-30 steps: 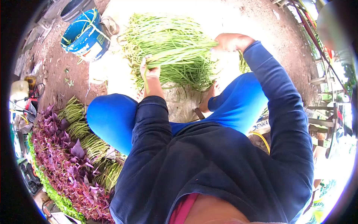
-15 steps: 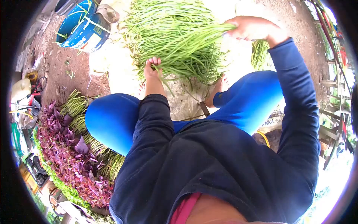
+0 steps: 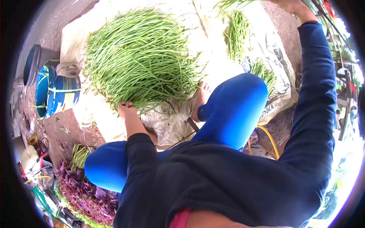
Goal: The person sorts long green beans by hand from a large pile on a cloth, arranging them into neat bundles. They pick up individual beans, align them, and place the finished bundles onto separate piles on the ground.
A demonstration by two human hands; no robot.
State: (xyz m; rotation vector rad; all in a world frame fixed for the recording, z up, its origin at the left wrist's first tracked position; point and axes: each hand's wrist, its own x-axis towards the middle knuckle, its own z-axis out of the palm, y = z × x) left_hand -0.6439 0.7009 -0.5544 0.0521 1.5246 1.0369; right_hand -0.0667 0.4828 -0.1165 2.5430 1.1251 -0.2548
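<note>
- The heap of green stalks (image 3: 140, 57) lies on pale sacking (image 3: 171, 123) in front of the person; its near edge is ragged, so a sleeve or foot catching loose ends could drag some out of line.
- The left hand (image 3: 128, 109) is at that near edge, fingers curled; whether its grip has any stalks in it cannot be told. A careless pull there could unsettle the heap.
- The right hand (image 3: 292, 5) reaches far out and is cut by the top edge of view; its grip seems closed on loose stalks (image 3: 234, 3), which could fan out or slip if held too slackly at one end.
- Two bunches, one farther (image 3: 237, 36) and one nearer (image 3: 263, 76), lie near the right knee (image 3: 247, 89); a shift of that leg could scatter them.
- A bare foot (image 3: 201, 95) rests just beside the heap and could crush stalks.
</note>
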